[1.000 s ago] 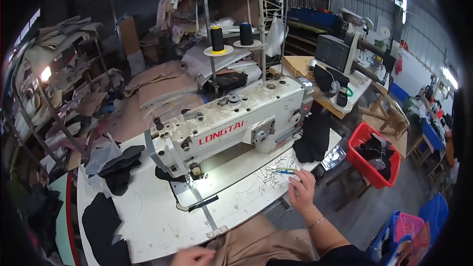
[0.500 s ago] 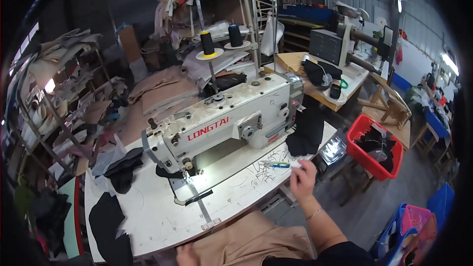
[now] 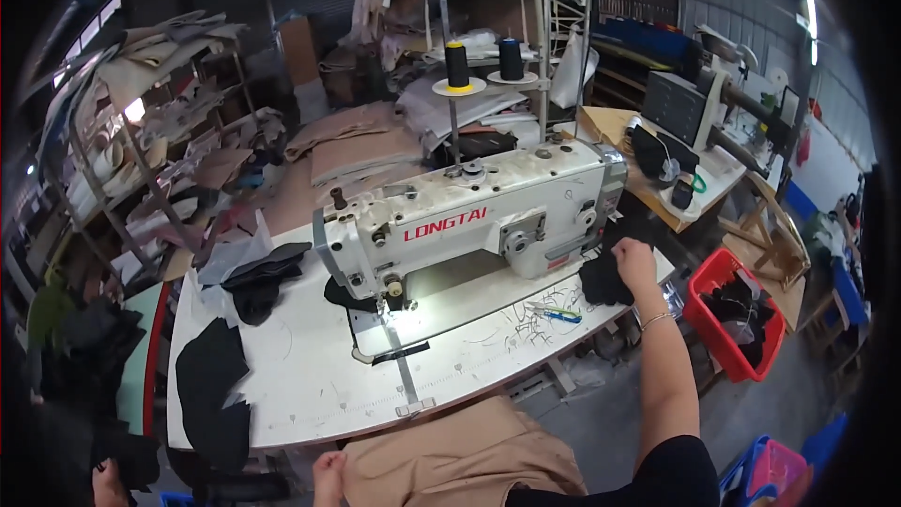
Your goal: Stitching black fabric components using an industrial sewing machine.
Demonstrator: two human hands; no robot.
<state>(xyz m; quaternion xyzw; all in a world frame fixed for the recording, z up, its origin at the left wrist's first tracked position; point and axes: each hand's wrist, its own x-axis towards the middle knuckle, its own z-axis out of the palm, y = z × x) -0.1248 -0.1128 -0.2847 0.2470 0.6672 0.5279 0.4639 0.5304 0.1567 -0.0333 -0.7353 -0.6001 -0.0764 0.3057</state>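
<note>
My right hand (image 3: 635, 265) reaches past the right end of the white sewing machine (image 3: 469, 225), its fingers closed on the edge of a stack of black fabric pieces (image 3: 605, 280). Low in the view, my left hand (image 3: 328, 471) is curled beside the tan cloth (image 3: 460, 451) over my lap; whatever its fingers hold is hidden. Blue-and-yellow thread snips (image 3: 560, 314) lie among loose thread ends on the white table (image 3: 310, 385). Under the lit needle is a dark strip (image 3: 402, 353) near the plate's front edge. More black fabric pieces (image 3: 211, 371) rest at the table's left.
Beyond the table's right end stands a red basket (image 3: 732, 319) holding black pieces. Two thread cones (image 3: 457, 68) rise behind the machine. At lower left, another person's hand (image 3: 108, 485) is next to black fabric (image 3: 89, 366). Loaded racks (image 3: 150, 150) stand behind.
My right hand has moved from beside the snips, up and away to the black stack. My left hand has shifted slightly to the left. The whole view has swung left, and another person's hand now shows.
</note>
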